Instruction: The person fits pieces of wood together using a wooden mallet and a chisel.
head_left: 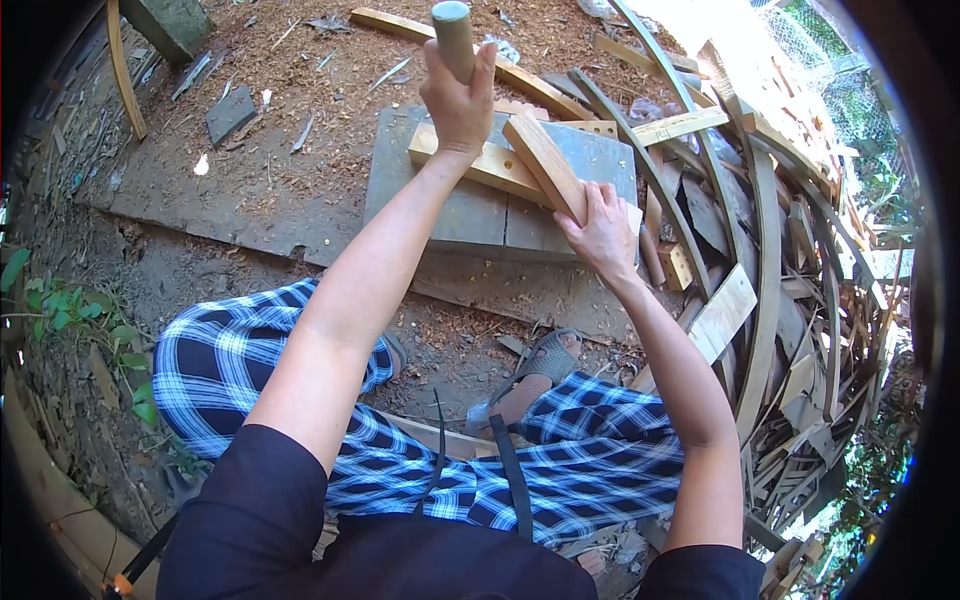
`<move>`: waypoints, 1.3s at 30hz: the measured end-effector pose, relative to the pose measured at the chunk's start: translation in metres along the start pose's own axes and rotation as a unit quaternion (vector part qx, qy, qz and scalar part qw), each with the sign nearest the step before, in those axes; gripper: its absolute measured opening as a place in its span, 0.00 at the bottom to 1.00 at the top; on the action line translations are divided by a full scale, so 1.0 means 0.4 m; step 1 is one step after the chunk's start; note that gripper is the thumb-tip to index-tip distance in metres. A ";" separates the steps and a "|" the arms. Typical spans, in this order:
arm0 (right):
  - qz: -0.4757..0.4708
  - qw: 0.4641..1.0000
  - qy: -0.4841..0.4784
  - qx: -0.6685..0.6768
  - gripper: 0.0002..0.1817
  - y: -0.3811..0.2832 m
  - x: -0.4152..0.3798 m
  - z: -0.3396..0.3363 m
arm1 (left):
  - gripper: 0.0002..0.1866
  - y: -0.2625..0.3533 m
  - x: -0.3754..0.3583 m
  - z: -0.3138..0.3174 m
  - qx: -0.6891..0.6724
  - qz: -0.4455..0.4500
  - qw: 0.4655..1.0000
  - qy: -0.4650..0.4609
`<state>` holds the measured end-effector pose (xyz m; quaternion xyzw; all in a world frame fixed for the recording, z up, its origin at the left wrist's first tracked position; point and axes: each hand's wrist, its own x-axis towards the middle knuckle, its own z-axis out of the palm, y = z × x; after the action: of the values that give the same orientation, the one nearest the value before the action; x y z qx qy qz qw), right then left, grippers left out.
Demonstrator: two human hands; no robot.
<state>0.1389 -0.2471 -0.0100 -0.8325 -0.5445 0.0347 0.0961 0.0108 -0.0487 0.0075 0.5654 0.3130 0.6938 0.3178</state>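
My left hand (458,105) is wrapped round a thick round wooden handle (455,42) that stands upright with its pale end toward me. Whatever the handle belongs to is hidden behind the hand. My right hand (603,232) grips the near end of a short squared wooden block (546,165), its fingers over the right side. The block slants across a longer wooden bar (508,170) with a round hole in it. Beneath them is a low grey work block (400,195), on which the bar rests.
Curved wooden strips (765,270) and offcuts pile up on the right. Wood shavings (290,90) cover the ground beyond the work block. A dark flat piece (231,115) lies at left. My sandalled foot (545,365) is just before the work block; green plants (75,310) grow at far left.
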 end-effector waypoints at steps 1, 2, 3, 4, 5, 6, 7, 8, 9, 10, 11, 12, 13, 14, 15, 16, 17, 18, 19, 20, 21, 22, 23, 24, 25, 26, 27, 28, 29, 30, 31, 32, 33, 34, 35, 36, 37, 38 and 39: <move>0.016 0.999 -0.027 0.015 0.31 0.007 0.000 -0.006 | 0.21 0.004 0.001 0.002 0.008 0.022 1.000 -0.002; 0.032 0.998 -0.054 0.028 0.30 0.011 0.001 -0.012 | 0.21 0.006 0.005 0.005 0.007 0.026 1.000 0.000; 0.031 0.998 -0.050 0.027 0.30 0.012 0.001 -0.018 | 0.21 0.005 0.005 0.009 0.021 0.040 0.999 -0.002; 0.054 0.995 -0.081 0.031 0.31 0.014 -0.001 -0.025 | 0.21 0.005 0.006 0.015 0.034 0.053 0.998 -0.004; 0.079 0.990 -0.111 0.035 0.31 0.018 -0.003 -0.033 | 0.20 0.005 0.004 0.019 0.031 0.038 0.999 -0.023; 0.079 0.991 -0.106 0.033 0.31 0.023 -0.003 -0.040 | 0.20 0.010 0.001 0.023 0.027 0.041 0.999 -0.022; 0.106 0.982 -0.138 0.075 0.33 0.029 0.000 -0.049 | 0.20 0.016 -0.001 0.026 0.037 0.050 0.998 -0.027; 0.132 0.970 -0.169 0.117 0.34 0.036 0.007 -0.058 | 0.19 0.022 0.000 0.030 0.047 0.061 0.996 -0.033; 0.142 0.942 -0.186 0.239 0.37 0.043 0.017 -0.085 | 0.18 0.018 -0.002 0.034 0.038 0.069 0.996 -0.036; 0.173 0.919 -0.186 0.303 0.37 0.033 0.038 -0.118 | 0.18 0.016 -0.003 0.036 0.037 0.076 0.996 -0.034; 0.148 0.921 -0.142 0.332 0.36 0.026 0.060 -0.154 | 0.18 0.013 -0.008 0.038 0.037 0.066 0.996 -0.042; 0.058 0.925 -0.048 0.372 0.32 0.014 0.089 -0.193 | 0.18 0.011 -0.011 0.039 0.038 0.053 0.997 -0.052; 0.046 0.899 -0.023 0.436 0.31 -0.086 0.079 -0.331 | 0.18 0.007 -0.011 0.042 0.027 0.064 0.996 -0.055; -0.021 0.885 0.020 0.465 0.29 -0.122 0.100 -0.411 | 0.18 0.008 -0.013 0.042 0.028 0.061 0.996 -0.064; -0.103 0.889 0.109 0.432 0.27 -0.149 0.123 -0.486 | 0.18 0.014 -0.012 0.044 0.040 0.065 0.995 -0.067; -0.183 0.881 0.198 0.389 0.25 -0.165 0.141 -0.526 | 0.19 0.019 -0.010 0.048 0.052 0.070 0.994 -0.068; -0.176 0.882 0.201 0.389 0.25 -0.176 0.147 -0.519 | 0.19 0.020 -0.010 0.050 0.051 0.075 0.993 -0.075; -0.208 0.889 0.257 0.316 0.24 -0.193 0.151 -0.511 | 0.19 0.019 -0.013 0.051 0.048 0.075 0.993 -0.082; -0.238 0.889 0.311 0.239 0.23 -0.212 0.151 -0.503 | 0.19 0.018 -0.016 0.053 0.051 0.083 0.992 -0.077; -0.238 0.914 0.268 0.192 0.21 -0.232 0.150 -0.480 | 0.19 0.017 -0.014 0.056 0.053 0.093 0.992 -0.069; -0.150 0.957 0.129 0.211 0.22 -0.228 0.150 -0.452 | 0.19 0.017 -0.006 0.054 0.051 0.095 0.992 -0.073; -0.051 0.971 -0.018 0.232 0.24 -0.220 0.143 -0.424 | 0.19 0.013 -0.009 0.043 0.040 0.084 0.994 -0.060; -0.091 0.978 -0.002 0.188 0.26 -0.188 0.151 -0.431 | 0.19 0.006 -0.013 0.039 0.027 0.071 0.996 -0.044; -0.139 0.981 0.013 0.136 0.28 -0.165 0.167 -0.462 | 0.19 0.008 -0.006 0.030 0.021 0.055 0.997 -0.055; -0.153 0.950 -0.035 0.271 0.34 -0.174 0.155 -0.489 | 0.19 0.007 -0.003 0.027 0.027 0.041 0.997 -0.056; -0.146 0.950 -0.046 0.273 0.34 -0.198 0.138 -0.533 | 0.19 0.006 0.001 0.026 0.038 0.025 0.997 -0.059; -0.214 0.900 0.070 0.372 0.37 -0.227 0.123 -0.587 | 0.18 0.005 0.002 0.029 0.036 0.033 0.997 -0.057; -0.279 0.823 0.191 0.457 0.42 -0.244 0.119 -0.616 | 0.18 0.003 -0.007 0.029 0.037 0.032 0.997 -0.061; -0.304 0.795 0.299 0.432 0.34 -0.233 0.165 -0.581 | 0.18 0.005 -0.011 0.033 0.037 0.054 0.996 -0.063; -0.322 0.756 0.405 0.401 0.27 -0.218 0.207 -0.548 | 0.18 0.008 -0.015 0.035 0.037 0.078 0.994 -0.067; -0.432 0.794 0.116 0.412 0.26 -0.207 0.120 -0.609 | 0.19 0.012 -0.019 0.038 0.044 0.090 0.993 -0.065; -0.203 0.962 0.144 0.110 0.28 -0.233 0.137 -0.513 | 0.19 0.015 -0.019 0.039 0.040 0.094 0.992 -0.069; -0.126 0.976 -0.060 0.165 0.31 -0.247 0.131 -0.504 | 0.19 0.018 -0.018 0.038 0.039 0.102 0.992 -0.071; -0.155 0.981 0.003 0.118 0.30 -0.220 0.076 -0.535 | 0.19 0.016 -0.020 0.035 0.036 0.107 0.990 -0.080; -0.139 0.983 0.009 0.118 0.30 -0.219 0.099 -0.572 | 0.20 0.010 -0.023 0.036 0.046 0.093 0.991 -0.086; -0.123 0.985 0.007 0.119 0.29 -0.218 0.118 -0.596 | 0.20 0.007 -0.028 0.040 0.044 0.085 0.992 -0.087; -0.176 0.943 0.058 0.277 0.28 -0.226 0.094 -0.623 | 0.20 0.005 -0.028 0.046 0.048 0.078 0.992 -0.090; -0.181 0.883 0.170 0.398 0.26 -0.271 0.093 -0.652 | 0.20 0.008 -0.029 0.047 0.052 0.073 0.992 -0.093; -0.177 0.883 0.170 0.401 0.26 -0.277 0.102 -0.640 | 0.21 0.017 -0.030 0.047 0.050 0.060 0.993 -0.088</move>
<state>0.0972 -0.1980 0.2643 -0.6061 -0.5977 0.0903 0.5170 0.0306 -0.0608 0.0089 0.6570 0.2833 0.6430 0.2730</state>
